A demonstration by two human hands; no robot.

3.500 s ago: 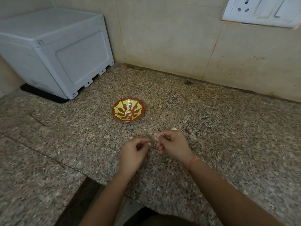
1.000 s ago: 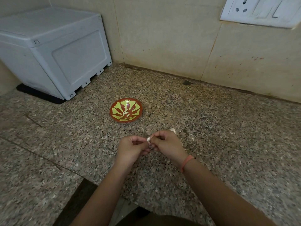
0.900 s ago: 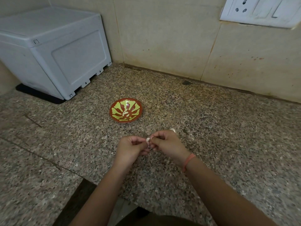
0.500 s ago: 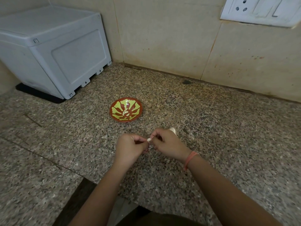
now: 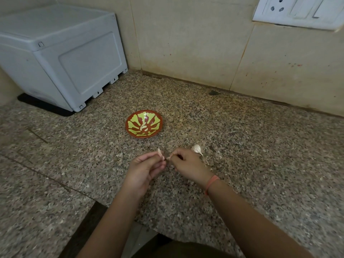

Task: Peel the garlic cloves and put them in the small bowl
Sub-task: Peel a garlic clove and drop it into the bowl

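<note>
A small red bowl [image 5: 132,125] with a yellow-green pattern sits on the speckled granite counter, with peeled garlic cloves [image 5: 144,127] lying in its middle. In front of it my left hand [image 5: 145,169] pinches a pale garlic clove [image 5: 160,153] between thumb and fingers. My right hand [image 5: 188,164] is closed right next to it, its fingertips pinching a bit of the clove's skin. An unpeeled garlic clove [image 5: 196,148] lies on the counter just beyond my right hand.
A grey plastic box [image 5: 61,54] on a black mat stands at the back left against the tiled wall. A white switch panel [image 5: 299,12] is on the wall at the upper right. The counter's front edge [image 5: 115,207] runs under my forearms.
My hands have drawn slightly apart; the clove now sticks up from my left fingers. The unpeeled clove behind my right hand has come more into view.
</note>
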